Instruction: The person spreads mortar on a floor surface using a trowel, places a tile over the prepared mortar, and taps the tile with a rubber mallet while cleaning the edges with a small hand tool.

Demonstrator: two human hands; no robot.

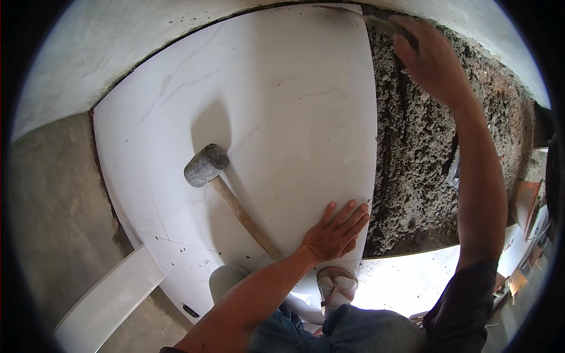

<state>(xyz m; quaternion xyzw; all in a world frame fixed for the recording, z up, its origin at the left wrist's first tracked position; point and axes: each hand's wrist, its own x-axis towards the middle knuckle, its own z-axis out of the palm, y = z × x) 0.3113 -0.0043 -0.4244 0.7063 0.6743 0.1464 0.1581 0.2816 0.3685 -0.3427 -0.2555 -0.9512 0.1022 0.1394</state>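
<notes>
My left hand lies flat, fingers stretched, on a large white floor tile with faint grey veins, near its right edge. At the far end, my right hand grips a trowel by its greyish handle. The trowel's thin blade points left along the tile's far edge; its shape is hard to make out edge-on. Rough grey mortar lies beside the tile, below my right arm. A rubber mallet with a wooden handle rests on the tile, left of my left hand.
A pale wall curves along the far side. At the left are bare concrete and a white strip. A small black object sits near the tile's lower corner. Another white tile borders the mortar; broken pieces lie at right.
</notes>
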